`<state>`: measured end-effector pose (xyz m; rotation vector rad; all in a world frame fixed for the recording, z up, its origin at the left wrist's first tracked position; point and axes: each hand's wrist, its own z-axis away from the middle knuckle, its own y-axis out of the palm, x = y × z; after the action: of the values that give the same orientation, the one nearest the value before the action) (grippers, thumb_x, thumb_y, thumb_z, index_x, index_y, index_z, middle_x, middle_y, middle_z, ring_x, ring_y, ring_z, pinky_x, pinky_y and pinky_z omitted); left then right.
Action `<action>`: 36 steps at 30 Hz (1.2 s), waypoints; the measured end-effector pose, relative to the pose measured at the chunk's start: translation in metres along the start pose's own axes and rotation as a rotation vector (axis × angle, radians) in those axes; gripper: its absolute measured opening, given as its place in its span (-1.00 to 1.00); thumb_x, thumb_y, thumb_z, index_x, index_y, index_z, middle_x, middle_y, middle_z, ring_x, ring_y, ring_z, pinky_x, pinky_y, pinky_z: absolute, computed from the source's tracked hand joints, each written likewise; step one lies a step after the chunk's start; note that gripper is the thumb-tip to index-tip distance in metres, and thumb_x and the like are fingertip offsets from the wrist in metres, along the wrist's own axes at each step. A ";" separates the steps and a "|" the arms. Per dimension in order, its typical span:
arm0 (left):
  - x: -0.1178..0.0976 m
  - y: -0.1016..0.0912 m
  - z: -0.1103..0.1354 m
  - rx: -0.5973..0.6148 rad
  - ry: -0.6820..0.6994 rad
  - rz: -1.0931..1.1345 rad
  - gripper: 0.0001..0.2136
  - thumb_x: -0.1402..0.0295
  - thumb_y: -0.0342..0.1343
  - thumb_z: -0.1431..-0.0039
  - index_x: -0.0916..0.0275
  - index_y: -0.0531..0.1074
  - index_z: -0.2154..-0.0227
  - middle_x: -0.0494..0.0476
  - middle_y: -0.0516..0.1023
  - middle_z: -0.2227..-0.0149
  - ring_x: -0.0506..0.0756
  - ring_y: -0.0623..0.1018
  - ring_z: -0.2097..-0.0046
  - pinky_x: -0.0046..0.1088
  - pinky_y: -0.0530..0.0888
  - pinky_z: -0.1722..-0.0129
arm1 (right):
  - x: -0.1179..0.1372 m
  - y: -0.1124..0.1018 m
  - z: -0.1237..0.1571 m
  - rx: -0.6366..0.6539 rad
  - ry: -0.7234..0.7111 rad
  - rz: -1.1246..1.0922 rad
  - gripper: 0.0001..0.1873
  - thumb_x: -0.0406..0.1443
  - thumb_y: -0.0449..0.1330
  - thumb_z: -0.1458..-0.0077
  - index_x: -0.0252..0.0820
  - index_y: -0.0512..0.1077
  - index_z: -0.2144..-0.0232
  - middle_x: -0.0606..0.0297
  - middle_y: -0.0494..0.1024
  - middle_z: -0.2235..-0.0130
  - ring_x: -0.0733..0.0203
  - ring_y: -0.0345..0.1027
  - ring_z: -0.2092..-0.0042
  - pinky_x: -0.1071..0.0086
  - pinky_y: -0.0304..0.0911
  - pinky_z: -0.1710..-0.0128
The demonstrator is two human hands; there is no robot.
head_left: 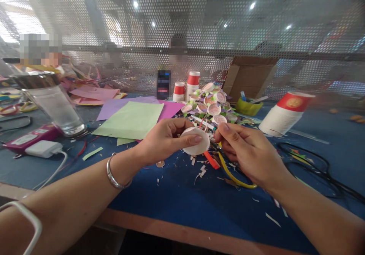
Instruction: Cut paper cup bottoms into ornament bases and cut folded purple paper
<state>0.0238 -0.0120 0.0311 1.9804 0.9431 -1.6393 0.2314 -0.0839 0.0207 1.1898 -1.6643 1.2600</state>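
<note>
Brown-edged blue table [159, 198] is spreading at 6 o'clk; pale-green paper sheet [131, 120] is lying at 9; pile of round white pieces [213, 109] w/ green & purple bits is rising at 2; white-and-red paper cup stack [282, 118] is leaning at 3; R hand [246, 146] at 4 is bunching fingers narrow, can't tell if holding anything; L hand [162, 139] at 8 is pinching round white disc [200, 147], 5 o'clk nr centre

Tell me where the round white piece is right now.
The round white piece is near the centre of the head view, pinched in the left hand, with the right hand to its right.
</note>
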 end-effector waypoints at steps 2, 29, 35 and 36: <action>0.001 0.001 -0.001 -0.023 0.007 0.051 -0.84 0.36 0.31 -0.12 0.33 0.47 0.34 0.02 0.53 0.40 -0.07 0.48 0.38 -0.58 0.39 0.39 | -0.002 0.001 0.001 0.039 0.026 -0.093 -0.52 0.12 0.15 -0.21 -0.13 0.40 0.44 0.50 0.08 0.60 0.40 -0.10 0.60 0.44 -0.14 0.65; -0.005 -0.006 0.005 0.259 -0.109 0.490 -0.85 0.43 0.29 -0.16 0.26 0.49 0.21 0.06 0.55 0.28 0.01 0.58 0.27 -0.52 0.56 0.27 | 0.003 0.001 0.000 0.178 -0.023 -0.249 -0.82 -0.16 0.33 -0.18 -0.13 0.49 0.31 0.47 0.38 0.49 0.49 0.19 0.55 0.56 0.04 0.60; -0.004 -0.010 0.005 0.316 -0.068 0.411 -0.78 0.48 0.35 -0.06 0.24 0.43 0.28 0.04 0.54 0.32 0.02 0.56 0.27 -0.47 0.53 0.26 | 0.004 0.000 -0.001 0.202 0.008 -0.260 -0.78 -0.13 0.34 -0.16 -0.15 0.50 0.31 0.44 0.40 0.45 0.47 0.19 0.49 0.56 0.08 0.54; -0.003 -0.009 0.005 0.303 -0.056 0.387 -0.78 0.49 0.36 -0.04 0.24 0.43 0.31 0.04 0.53 0.34 0.01 0.54 0.28 -0.49 0.51 0.28 | 0.004 0.000 -0.001 0.206 0.013 -0.259 -0.77 -0.13 0.34 -0.16 -0.16 0.50 0.30 0.43 0.41 0.44 0.47 0.19 0.48 0.56 0.09 0.53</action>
<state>0.0136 -0.0096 0.0344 2.1288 0.2726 -1.6707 0.2297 -0.0843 0.0248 1.4646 -1.3437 1.2920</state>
